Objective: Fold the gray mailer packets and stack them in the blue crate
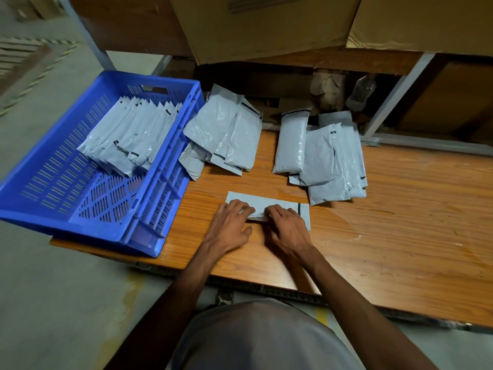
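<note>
A flat gray mailer packet [262, 201] lies on the wooden table [400, 222] right in front of me. My left hand [230, 227] and my right hand [286, 227] both rest on its near edge, fingertips curled over a raised fold of the packet. The blue crate [53, 209] stands at the table's left end, holding a row of several folded gray packets [130, 137] against its far right side. Two loose piles of gray packets lie behind: one [226, 134] beside the crate, another [325, 156] to the right.
Large cardboard boxes [266, 25] sit on a shelf above the table's far side. A metal frame leg [394, 97] slants down at the back right. The crate overhangs the table's left edge above the concrete floor [53, 303].
</note>
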A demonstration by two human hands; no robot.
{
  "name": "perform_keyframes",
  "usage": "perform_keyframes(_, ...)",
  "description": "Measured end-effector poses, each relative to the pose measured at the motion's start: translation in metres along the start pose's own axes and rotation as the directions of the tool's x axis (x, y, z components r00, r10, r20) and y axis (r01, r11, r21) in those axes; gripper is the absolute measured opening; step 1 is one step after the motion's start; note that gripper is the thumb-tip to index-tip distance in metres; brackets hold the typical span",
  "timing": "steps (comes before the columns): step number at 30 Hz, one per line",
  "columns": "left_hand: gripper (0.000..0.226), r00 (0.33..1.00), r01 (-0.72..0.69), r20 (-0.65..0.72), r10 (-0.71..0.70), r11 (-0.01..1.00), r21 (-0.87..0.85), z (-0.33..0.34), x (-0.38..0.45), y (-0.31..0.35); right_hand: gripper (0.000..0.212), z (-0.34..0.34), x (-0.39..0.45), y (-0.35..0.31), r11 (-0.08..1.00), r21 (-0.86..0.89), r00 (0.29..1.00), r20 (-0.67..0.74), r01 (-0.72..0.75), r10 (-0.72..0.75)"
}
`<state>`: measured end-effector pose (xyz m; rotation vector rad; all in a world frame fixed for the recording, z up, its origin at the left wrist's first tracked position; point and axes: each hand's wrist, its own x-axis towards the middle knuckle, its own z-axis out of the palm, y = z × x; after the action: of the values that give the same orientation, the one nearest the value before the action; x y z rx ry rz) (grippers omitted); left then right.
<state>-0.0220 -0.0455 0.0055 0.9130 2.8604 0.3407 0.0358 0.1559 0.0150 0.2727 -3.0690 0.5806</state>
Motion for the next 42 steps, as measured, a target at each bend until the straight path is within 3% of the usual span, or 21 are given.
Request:
perform_keyframes(7, 0.029, 0.983, 0.008, -0.185, -0.005, 1.0, 0.017, -0.038, 0.029, 0.004, 0.025, -0.048, 0.031, -0.004, 0.999, -0.018, 0.992, -0.12, 0.041, -0.043)
perform_keyframes(14, 0.026, 0.986, -0.1, -0.133, 0.1, 0.995, 0.003, -0.118, 0.056, -0.014, 0.019, -0.104, 0.072, -0.029, 0.992, -0.129, 1.0, -0.021, -0.007, 0.004)
perform_keyframes(23, 0.028, 0.972, -0.193, -0.134, 0.191, 0.981, -0.005, -0.226, 0.072, -0.085, 0.012, -0.151, 0.123, -0.104, 0.984, -0.179, 0.995, -0.101, 0.003, -0.022)
perform_keyframes(28, 0.03, 0.945, -0.262, -0.188, 0.268, 0.964, 0.053, -0.274, 0.089, -0.15, 0.011, -0.16, 0.173, -0.16, 0.986, -0.14, 0.977, -0.206, -0.09, 0.06)
perform_keyframes(35, 0.047, 0.894, -0.412, -0.151, 0.422, 0.906, 0.097, -0.328, 0.101, -0.249, 0.013, -0.138, 0.235, -0.249, 0.967, -0.037, 0.923, -0.309, -0.252, 0.229)
perform_keyframes(42, 0.025, 0.82, -0.542, -0.194, 0.538, 0.84, 0.041, -0.329, 0.127, -0.29, 0.01, -0.113, 0.267, -0.308, 0.91, 0.057, 0.85, -0.337, -0.411, 0.405)
